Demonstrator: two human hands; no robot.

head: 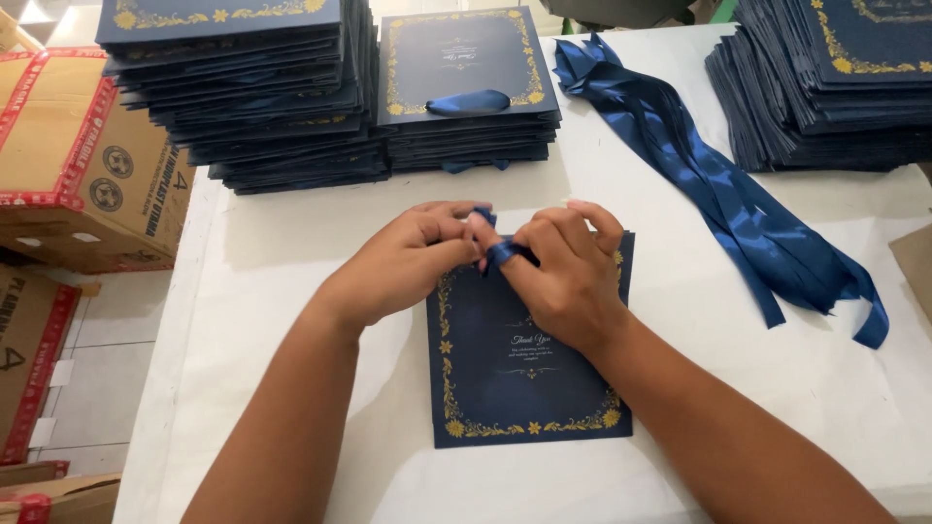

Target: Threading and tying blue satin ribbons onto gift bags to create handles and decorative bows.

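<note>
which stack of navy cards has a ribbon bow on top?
The middle stack of navy gold-bordered cards: a blue satin bow lies on its top card. Left stack and right stack show none.

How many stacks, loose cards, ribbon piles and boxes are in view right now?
Stacks of navy gold-bordered cards: 3
Single navy card under the hands: 1
Loose blue satin ribbon pile: 1
Brown cardboard boxes: 3
Total: 8

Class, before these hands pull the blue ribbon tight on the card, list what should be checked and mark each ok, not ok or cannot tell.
1. Navy card lies flat on the white table: ok.
2. Left hand pinches the ribbon: ok.
3. Right hand has ribbon looped over a finger: ok.
4. Ribbon threaded through the card's top edge: cannot tell, hands cover it.
5. Spare ribbons lie apart from the card: ok.
</note>
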